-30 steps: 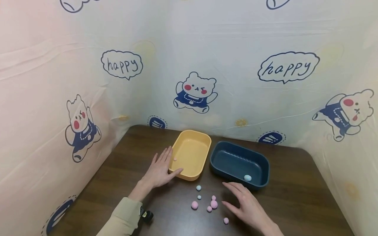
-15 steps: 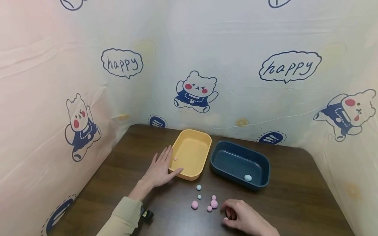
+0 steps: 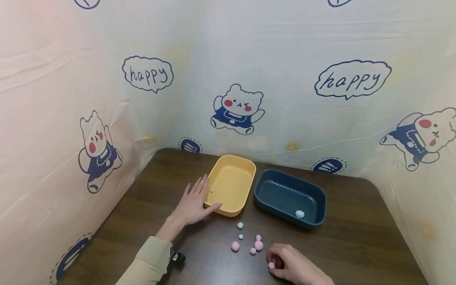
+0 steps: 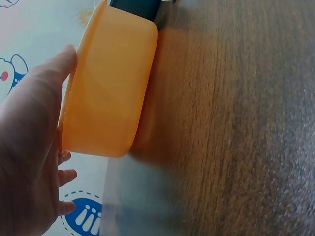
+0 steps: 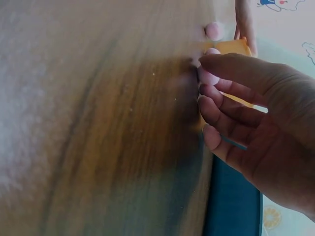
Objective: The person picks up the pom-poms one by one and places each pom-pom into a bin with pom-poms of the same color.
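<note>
At the near left corner of the yellow tray [image 3: 252, 168], my left hand [image 3: 190, 204] lies with straight, spread fingers along the rim, the thumb over the near edge. My right hand [image 3: 293, 263] is low at the tabletop with its fingers curled, pinching a small pink ball [image 3: 271, 265] between thumb and fingertips. In the right wrist view the pinched pink ball [image 5: 208, 76] sits just under the thumb tip. Left of that hand lie a larger pink ball [image 3: 259, 246] with smaller ones beside it, and another pink ball [image 3: 235, 246].
Two light blue balls [image 3: 240, 225] lie on the brown table [image 3: 338, 245] before the trays. A dark blue tray [image 3: 263, 202] stands right of the yellow one, with a light blue ball [image 3: 299, 214] inside. A tiny pink ball [image 3: 211, 190] is in the yellow tray. Printed cloth surrounds the back and sides.
My right hand has come down toward the near edge, and its fingers have curled from spread to pinching the pink ball there. The left hand stays on the yellow tray.
</note>
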Available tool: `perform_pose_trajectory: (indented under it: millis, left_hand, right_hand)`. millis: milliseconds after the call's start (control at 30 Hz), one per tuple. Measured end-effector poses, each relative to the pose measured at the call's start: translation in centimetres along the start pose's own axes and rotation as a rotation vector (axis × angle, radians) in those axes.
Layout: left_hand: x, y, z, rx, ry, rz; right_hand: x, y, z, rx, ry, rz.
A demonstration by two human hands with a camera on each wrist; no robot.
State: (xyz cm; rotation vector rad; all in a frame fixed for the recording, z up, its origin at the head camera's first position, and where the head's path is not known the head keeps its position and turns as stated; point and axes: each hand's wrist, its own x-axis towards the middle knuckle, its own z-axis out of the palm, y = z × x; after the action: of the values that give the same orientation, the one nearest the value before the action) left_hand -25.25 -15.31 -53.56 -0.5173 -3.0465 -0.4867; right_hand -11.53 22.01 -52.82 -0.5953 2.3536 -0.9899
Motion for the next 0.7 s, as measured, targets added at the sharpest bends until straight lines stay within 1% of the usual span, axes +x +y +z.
perform_pose_trajectory:
  millis: [100, 200, 367, 700]
  left_hand:
    - [0.0, 0.0, -0.1, -0.002, -0.007, -0.003]
    - [0.0, 0.0, -0.2, 0.003, -0.005, -0.005]
    - [0.1, 0.1, -0.4, 0.008, -0.006, -0.006]
    - [0.1, 0.1, -0.2, 0.014, -0.005, 0.001]
  right_hand:
    - [0.1, -0.1, -0.2, -0.004, 0.004, -0.007]
    - [0.5, -0.4, -0.6, -0.025, 0.026, -0.025]
    - [1.3, -1.1, -1.4, -0.099, 0.105, -0.072]
    - [3.9, -2.5, -3.1, -0.171, 0.265, -0.118]
